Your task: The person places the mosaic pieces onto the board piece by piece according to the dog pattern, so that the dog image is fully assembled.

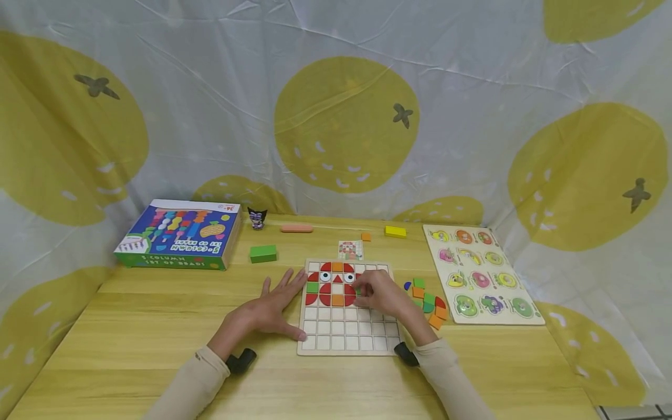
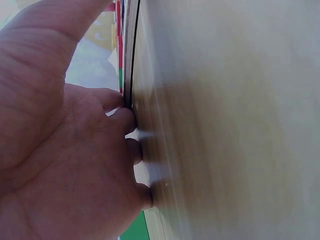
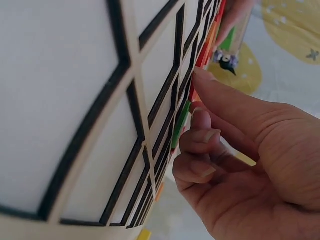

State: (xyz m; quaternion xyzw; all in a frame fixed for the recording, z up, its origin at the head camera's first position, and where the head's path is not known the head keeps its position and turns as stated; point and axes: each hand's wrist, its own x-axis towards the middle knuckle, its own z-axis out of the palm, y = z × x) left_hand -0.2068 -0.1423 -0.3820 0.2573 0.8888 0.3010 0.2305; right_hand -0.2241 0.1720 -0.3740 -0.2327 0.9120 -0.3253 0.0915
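A wooden grid board (image 1: 349, 346) lies on the table, with red, orange, green and eye-printed tiles forming a face pattern in its upper cells. My left hand (image 1: 270, 309) rests at the board's left side, fingers spread; its fingertips touch the table and edge, as the left wrist view (image 2: 75, 155) shows. Over the right part of the pattern, my right hand (image 1: 379, 291) pinches a small red tile (image 3: 192, 91) between thumb and finger at the board surface. Its other fingers are curled beside a green tile (image 3: 180, 125). The held tile is mostly hidden by the fingers.
Loose tiles (image 1: 418, 293) lie right of the board, near a fruit puzzle board (image 1: 446, 303). A pattern card (image 1: 350, 249) lies behind the grid. Farther left are a green block (image 1: 263, 254), a boxed bead set (image 1: 178, 236) and a small figurine (image 1: 257, 219); a yellow block (image 1: 395, 232) sits behind.
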